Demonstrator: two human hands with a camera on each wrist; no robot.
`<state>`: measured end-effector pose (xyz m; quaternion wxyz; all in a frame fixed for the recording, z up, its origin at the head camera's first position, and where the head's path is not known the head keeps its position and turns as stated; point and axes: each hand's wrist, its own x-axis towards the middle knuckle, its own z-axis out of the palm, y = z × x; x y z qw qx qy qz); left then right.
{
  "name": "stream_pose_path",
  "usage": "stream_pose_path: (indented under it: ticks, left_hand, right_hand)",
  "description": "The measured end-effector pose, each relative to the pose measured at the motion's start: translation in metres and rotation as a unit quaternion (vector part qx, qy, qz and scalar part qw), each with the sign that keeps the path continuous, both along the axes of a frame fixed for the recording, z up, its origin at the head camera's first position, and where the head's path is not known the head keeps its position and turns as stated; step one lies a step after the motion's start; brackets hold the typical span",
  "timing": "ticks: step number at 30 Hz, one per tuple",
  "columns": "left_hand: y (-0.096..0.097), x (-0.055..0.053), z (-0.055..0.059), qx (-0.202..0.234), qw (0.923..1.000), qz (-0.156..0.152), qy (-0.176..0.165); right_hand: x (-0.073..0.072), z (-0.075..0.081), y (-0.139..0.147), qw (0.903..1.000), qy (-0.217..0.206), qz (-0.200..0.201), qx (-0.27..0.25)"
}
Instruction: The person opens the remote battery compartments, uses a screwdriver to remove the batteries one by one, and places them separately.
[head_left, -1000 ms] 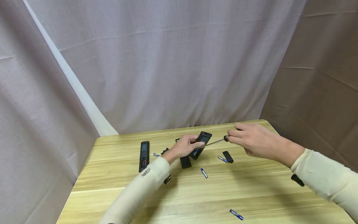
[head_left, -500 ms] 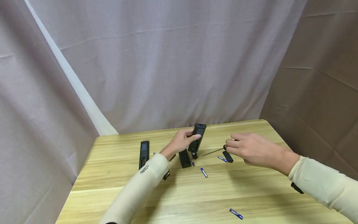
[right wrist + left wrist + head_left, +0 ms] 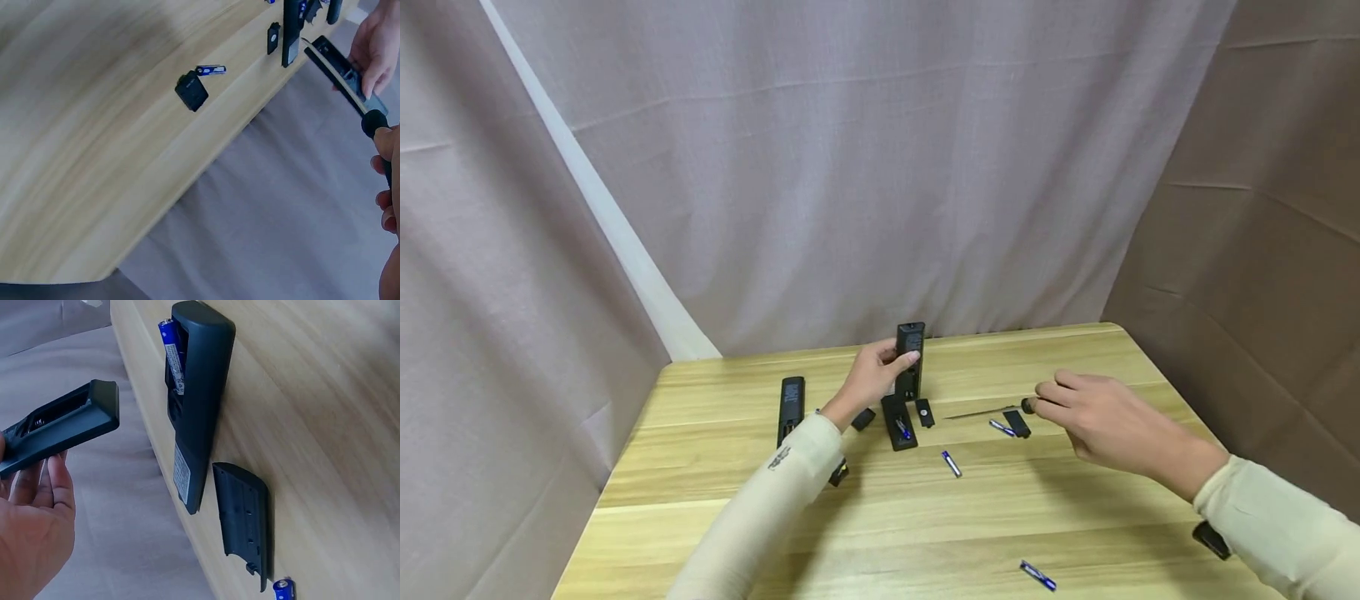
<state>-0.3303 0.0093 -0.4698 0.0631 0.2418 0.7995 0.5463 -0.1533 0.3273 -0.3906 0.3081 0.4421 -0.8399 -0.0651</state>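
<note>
My left hand [image 3: 869, 377] grips a black remote control [image 3: 911, 340] above the back of the table. Its battery compartment faces up without a cover, and a metal spring and no battery show in the left wrist view. My right hand [image 3: 1101, 421] holds a screwdriver [image 3: 375, 122] by its black handle, the thin shaft pointing left. Below the left hand lies a second remote control [image 3: 209, 394], a blue battery [image 3: 172, 356] resting tilted in its compartment. A small black cover [image 3: 924, 413] lies just right of it.
A third remote control [image 3: 792, 400] lies to the left, partly behind the left sleeve. Loose batteries lie at the middle [image 3: 951, 463] and front [image 3: 1037, 575]. Another battery [image 3: 1001, 427] touches a black cover [image 3: 1017, 423] near the right hand. A curtain hangs behind the table.
The left hand has moved left with the remote control, turning it more upright. The screwdriver has drawn away from it and dropped lower. A blue battery has left the held remote's compartment.
</note>
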Motion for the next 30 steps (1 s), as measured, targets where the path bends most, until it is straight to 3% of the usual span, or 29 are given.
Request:
stream_pose_path:
  ticks: [10,22,25,30]
  left_hand:
    - [-0.008,-0.002,0.002,0.018,0.9994,0.028,0.008]
    - [-0.013,0.000,0.001,0.010,0.9986,0.052,0.008]
    - [-0.012,0.001,-0.001,0.022,0.9981,0.058,-0.007]
    - [-0.008,0.003,-0.007,0.047,0.9952,0.056,-0.066]
  right_hand:
    - [0.006,-0.011,0.002,0.9988,0.013,-0.025,-0.040]
    - [0.008,-0.030,-0.031,0.9947,0.000,-0.010,-0.103]
    - [0.008,-0.031,-0.030,0.9928,0.007,-0.024,-0.117]
    - [0.009,-0.034,-0.022,0.9845,0.029,-0.067,-0.159]
